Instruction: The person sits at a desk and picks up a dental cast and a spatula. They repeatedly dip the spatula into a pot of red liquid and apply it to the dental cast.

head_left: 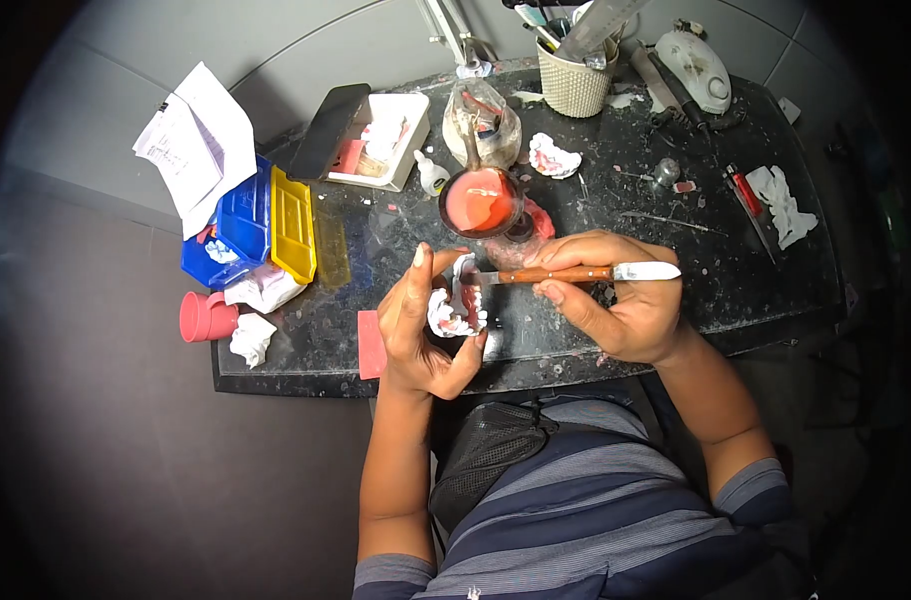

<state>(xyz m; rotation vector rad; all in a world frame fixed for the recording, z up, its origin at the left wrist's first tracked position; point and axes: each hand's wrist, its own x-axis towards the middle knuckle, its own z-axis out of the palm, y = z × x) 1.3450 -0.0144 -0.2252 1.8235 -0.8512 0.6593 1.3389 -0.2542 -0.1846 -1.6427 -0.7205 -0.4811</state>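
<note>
A: How many hands are working, and how are they posed?
B: Two. The left hand [416, 335] is reaching up beyond the table edge, its forearm running nearly straight away from the body. The right hand [631, 300] is angling inward from a bent elbow.

A: What is the state of each hand?
B: The left hand is closing narrowly around one dental cast [465, 298], thumb on the near side, fingers curling around the far side. The right hand is pinching one wooden-handled knife [561, 274] between thumb and fingers, like a pen.

A: Where is the cast?
B: It is sitting in the left hand, nearer the body than the pan [481, 202], the landmark. One end of the knife is meeting its pink inner area; the broad blade is pointing right.

A: Which items are surrounding the pan?
B: One pan is holding red-pink material. Left of it, one white tray [414, 140], one small bottle [433, 176] and one pink mug [204, 318] are standing; one pink sheet [372, 345] is lying left and nearer the body. Beyond it to the right, one woven holder [576, 82] is containing several tools; one white device [698, 72] is resting farther right.
</note>
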